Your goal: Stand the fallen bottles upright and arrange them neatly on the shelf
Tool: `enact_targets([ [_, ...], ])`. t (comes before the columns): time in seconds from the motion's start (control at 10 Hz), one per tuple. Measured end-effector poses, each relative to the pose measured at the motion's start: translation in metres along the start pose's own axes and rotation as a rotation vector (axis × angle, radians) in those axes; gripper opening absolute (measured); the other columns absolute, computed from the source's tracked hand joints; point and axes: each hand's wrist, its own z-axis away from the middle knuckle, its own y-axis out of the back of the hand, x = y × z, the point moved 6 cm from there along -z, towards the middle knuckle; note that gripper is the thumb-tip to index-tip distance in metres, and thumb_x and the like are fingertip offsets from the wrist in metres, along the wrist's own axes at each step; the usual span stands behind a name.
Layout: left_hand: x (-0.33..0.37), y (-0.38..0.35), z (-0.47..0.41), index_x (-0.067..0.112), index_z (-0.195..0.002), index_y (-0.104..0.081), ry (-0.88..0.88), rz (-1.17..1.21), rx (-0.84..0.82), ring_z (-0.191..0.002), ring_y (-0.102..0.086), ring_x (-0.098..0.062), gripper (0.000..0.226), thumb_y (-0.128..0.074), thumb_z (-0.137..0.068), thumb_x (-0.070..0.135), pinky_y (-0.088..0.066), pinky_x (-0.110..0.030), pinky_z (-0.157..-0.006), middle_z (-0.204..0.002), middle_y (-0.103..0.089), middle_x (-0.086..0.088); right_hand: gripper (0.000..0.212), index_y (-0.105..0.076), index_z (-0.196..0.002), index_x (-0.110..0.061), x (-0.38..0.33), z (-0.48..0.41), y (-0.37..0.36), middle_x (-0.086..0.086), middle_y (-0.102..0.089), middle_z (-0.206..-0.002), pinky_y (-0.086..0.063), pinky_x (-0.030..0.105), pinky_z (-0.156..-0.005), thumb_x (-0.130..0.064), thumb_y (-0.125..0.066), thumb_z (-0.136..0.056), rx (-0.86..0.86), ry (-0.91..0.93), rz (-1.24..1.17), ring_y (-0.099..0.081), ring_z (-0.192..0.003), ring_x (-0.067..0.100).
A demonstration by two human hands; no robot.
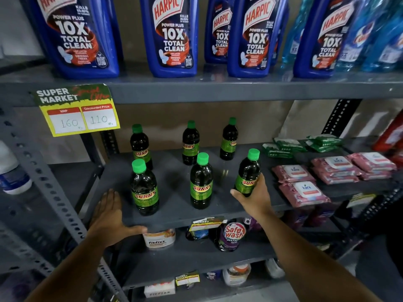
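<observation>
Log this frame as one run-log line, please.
six dark green-capped Sunny bottles upright | right hand grips front-right one | left hand flat on grey shelf

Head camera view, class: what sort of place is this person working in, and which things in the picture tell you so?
Most likely a supermarket aisle for cleaning goods. A shelf tag reads "Super Market" with an MRP and a discounted price, identical Harpic bottles line the upper shelf, and the right hand grips one of six matching Sunny bottles.

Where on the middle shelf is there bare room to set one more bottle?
Bare grey shelf lies between the left pair and centre pair of green-capped dark Sunny bottles, and at the front left beside the left hand. The right is crowded: pink wipe packs border the bottle gripped by the right hand.
</observation>
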Motion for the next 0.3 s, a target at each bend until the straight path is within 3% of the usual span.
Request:
enact_targets([
  [0.1, 0.01, 0.022, 0.013, -0.004, -0.153, -0.003, -0.056, 0.007, 0.218, -0.151, 0.004, -0.034, 0.148, -0.022, -0.054, 0.104, -0.004, -0.047, -0.123, -0.163, 0.004, -0.023, 0.109, -0.023, -0.148, -0.01, -0.017, 0.008, 0.015, 0.014, -0.038, -0.151, -0.035, 0.048, -0.111, -0.061, -0.076, -0.067, 0.044, 0.152, 0.231, -0.036, -0.14, 0.03],
  [0.2, 0.026, 0.048, 0.033, -0.007, -0.152, -0.01, -0.126, -0.101, 0.368, -0.151, 0.002, -0.035, 0.128, -0.018, -0.071, 0.091, -0.006, -0.048, -0.121, -0.162, -0.001, -0.025, 0.11, -0.015, -0.15, 0.001, -0.036, 0.014, 0.035, 0.025, -0.021, -0.157, -0.027, 0.053, -0.114, -0.064, -0.064, -0.077, 0.155, 0.317, 0.497, -0.023, -0.145, 0.038],
  [0.3, 0.056, 0.069, 0.058, -0.009, -0.15, -0.017, -0.241, -0.18, 0.478, -0.15, -0.007, -0.038, 0.113, -0.02, -0.082, 0.082, -0.007, -0.049, -0.122, -0.16, -0.009, -0.028, 0.097, -0.018, -0.151, 0.0, -0.066, 0.024, 0.061, 0.023, -0.018, -0.159, -0.02, 0.053, -0.115, -0.061, -0.055, -0.085, 0.219, 0.528, 0.689, -0.02, -0.146, 0.038],
])
